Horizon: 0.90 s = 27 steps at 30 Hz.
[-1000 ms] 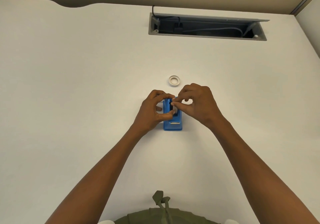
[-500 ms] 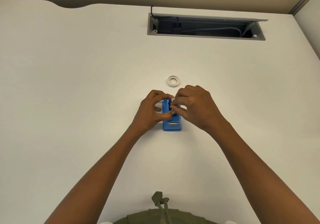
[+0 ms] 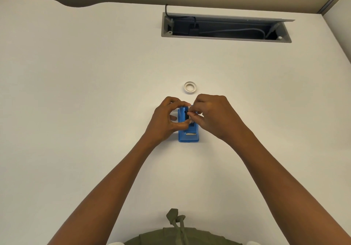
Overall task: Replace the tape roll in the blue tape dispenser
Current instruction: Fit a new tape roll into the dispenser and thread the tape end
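Note:
The blue tape dispenser (image 3: 188, 135) stands on the white desk, its metal cutter end toward me. My left hand (image 3: 164, 120) clasps its left side with thumb and fingers. My right hand (image 3: 214, 115) pinches a pale tape roll (image 3: 192, 113) at the dispenser's dark open slot; most of that roll is hidden by my fingers. A small white tape ring (image 3: 190, 87) lies flat on the desk just beyond both hands.
A grey cable tray opening (image 3: 226, 27) with dark cables is sunk into the desk at the back. The desk's right edge meets a wall panel at the far right. My olive garment shows at the bottom.
My right hand has shifted slightly over the dispenser's slot with the roll; the left hand keeps its hold. The view has drifted a little.

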Each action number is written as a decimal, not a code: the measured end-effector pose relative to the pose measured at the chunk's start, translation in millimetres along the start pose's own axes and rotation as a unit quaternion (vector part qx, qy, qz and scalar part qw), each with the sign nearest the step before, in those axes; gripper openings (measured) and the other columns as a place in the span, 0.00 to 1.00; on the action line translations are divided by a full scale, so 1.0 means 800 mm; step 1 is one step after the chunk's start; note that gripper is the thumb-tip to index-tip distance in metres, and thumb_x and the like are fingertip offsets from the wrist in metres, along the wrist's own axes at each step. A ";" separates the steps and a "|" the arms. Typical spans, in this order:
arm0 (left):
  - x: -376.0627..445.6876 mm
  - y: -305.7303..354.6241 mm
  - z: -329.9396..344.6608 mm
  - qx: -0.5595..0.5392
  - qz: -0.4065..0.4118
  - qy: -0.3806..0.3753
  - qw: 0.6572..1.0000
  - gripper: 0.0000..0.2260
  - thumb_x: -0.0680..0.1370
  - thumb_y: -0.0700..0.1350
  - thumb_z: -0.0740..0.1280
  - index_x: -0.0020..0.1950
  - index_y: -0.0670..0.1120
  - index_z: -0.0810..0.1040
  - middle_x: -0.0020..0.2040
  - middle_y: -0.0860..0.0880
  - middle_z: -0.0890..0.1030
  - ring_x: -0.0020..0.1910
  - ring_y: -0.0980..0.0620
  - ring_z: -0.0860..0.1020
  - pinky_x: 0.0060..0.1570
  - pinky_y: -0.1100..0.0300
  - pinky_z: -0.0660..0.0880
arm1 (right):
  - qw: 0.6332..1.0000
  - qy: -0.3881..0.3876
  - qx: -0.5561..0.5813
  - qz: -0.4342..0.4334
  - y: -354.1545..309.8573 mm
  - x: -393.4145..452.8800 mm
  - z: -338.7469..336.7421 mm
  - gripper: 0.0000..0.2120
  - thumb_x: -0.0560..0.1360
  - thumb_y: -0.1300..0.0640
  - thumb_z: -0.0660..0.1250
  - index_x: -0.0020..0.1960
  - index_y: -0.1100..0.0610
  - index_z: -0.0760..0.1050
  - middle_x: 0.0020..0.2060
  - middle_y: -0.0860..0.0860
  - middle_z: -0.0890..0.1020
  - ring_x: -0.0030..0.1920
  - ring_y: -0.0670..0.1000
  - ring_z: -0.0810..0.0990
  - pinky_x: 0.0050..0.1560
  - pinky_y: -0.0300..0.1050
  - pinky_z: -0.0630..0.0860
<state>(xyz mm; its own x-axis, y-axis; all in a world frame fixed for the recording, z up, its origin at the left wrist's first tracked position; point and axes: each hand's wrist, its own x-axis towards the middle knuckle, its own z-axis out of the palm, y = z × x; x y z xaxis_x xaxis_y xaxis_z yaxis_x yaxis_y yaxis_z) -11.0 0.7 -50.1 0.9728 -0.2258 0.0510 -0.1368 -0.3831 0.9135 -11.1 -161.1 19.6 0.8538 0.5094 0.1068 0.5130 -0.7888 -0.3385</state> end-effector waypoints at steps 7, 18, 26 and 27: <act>0.001 0.001 0.001 0.013 -0.013 -0.002 1.000 0.19 0.67 0.42 0.75 0.56 0.48 0.78 0.54 0.52 0.72 0.48 0.56 0.74 0.44 0.70 0.73 | 0.998 0.001 0.030 0.053 -0.002 0.012 0.001 0.08 0.73 0.58 0.65 0.45 0.60 0.81 0.40 0.56 0.82 0.40 0.56 0.79 0.42 0.50 0.75; 0.001 0.004 -0.002 0.023 -0.026 -0.017 0.999 0.20 0.66 0.41 0.76 0.57 0.48 0.77 0.54 0.51 0.72 0.51 0.53 0.74 0.44 0.68 0.74 | 0.966 -0.037 0.201 0.160 0.015 0.010 -0.003 0.13 0.61 0.56 0.79 0.44 0.57 0.84 0.41 0.54 0.83 0.39 0.51 0.82 0.47 0.52 0.79; 0.002 0.006 -0.003 0.033 -0.025 -0.015 0.999 0.19 0.68 0.44 0.75 0.57 0.47 0.78 0.54 0.52 0.72 0.50 0.53 0.74 0.42 0.74 0.73 | 0.966 -0.062 0.194 0.159 0.016 0.026 -0.013 0.08 0.62 0.57 0.78 0.40 0.58 0.85 0.38 0.56 0.85 0.39 0.53 0.82 0.45 0.47 0.78; 0.002 0.005 -0.003 0.034 -0.024 -0.015 0.999 0.19 0.68 0.44 0.75 0.57 0.47 0.78 0.54 0.52 0.72 0.49 0.54 0.74 0.42 0.74 0.73 | 0.964 -0.065 0.199 0.163 0.017 0.028 -0.014 0.08 0.63 0.57 0.78 0.40 0.58 0.85 0.37 0.56 0.85 0.40 0.53 0.82 0.44 0.46 0.77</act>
<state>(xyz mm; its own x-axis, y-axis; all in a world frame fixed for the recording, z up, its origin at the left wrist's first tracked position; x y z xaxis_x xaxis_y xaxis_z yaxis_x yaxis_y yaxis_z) -9.7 0.7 -45.3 0.9729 -0.2310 -0.0058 -0.1024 -0.4533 0.8855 15.8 -164.2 27.9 0.9326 0.3160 -0.1744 0.1230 -0.7325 -0.6695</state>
